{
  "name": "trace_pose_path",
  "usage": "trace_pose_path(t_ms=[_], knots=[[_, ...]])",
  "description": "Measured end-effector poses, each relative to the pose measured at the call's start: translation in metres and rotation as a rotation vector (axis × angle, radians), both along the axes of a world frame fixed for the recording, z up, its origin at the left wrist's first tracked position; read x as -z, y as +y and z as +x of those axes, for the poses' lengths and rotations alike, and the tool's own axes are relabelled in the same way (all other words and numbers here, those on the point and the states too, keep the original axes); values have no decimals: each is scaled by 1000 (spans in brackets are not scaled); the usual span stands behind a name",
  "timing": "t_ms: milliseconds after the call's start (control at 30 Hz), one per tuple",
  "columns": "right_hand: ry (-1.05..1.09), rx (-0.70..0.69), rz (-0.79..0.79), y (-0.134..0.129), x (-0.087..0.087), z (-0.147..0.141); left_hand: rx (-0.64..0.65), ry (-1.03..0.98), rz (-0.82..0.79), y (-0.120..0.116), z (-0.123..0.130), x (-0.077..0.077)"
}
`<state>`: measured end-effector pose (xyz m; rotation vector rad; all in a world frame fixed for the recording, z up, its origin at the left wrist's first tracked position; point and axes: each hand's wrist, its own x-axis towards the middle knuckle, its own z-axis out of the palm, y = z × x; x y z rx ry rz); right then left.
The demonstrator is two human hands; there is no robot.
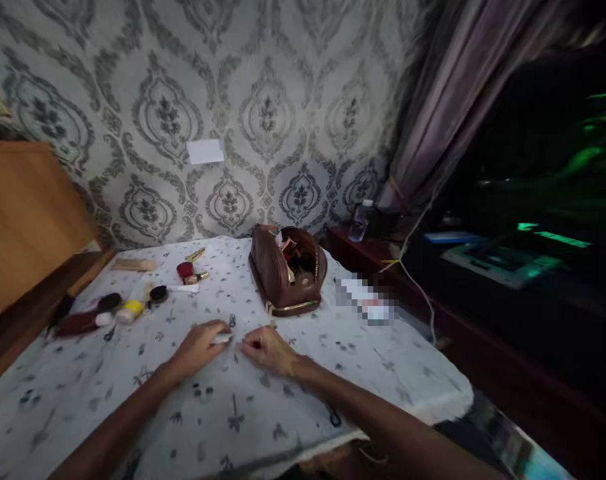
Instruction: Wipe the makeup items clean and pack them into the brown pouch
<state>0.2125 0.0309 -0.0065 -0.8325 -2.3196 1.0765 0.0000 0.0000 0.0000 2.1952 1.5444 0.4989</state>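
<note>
Above the patterned white tablecloth [263, 413], my left hand [199, 345] is closed around a small white item [221, 339], whose kind is too blurred to name. My right hand [271, 349] faces it, a small gap away, with thumb and fingers pinched together. Whatever it may grip is too small to make out. Just beyond both hands stands a brown cosmetic bag [267, 277], unzipped, with assorted small items showing inside.
Left on the table lie a dark red bottle [77, 324], a yellow-banded bottle [131, 311], a round black-lidded jar [159, 294], a red jar [185, 270] and a gold clip [195, 254]. A clear bottle [361, 221] stands back right, near a white cable [423, 290].
</note>
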Motion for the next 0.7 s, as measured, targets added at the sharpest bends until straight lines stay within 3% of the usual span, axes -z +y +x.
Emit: trace_pose_path(t_ms=[167,500,700], knots=[[-58,21,12,3,-6,-20,-69,62,86,-12,-31,10],[125,3,-82,6,10,-116,-318,214,183,-28,-83,4],[155,47,-32,-5,21,-120,-377,199,216,-27,-92,11]])
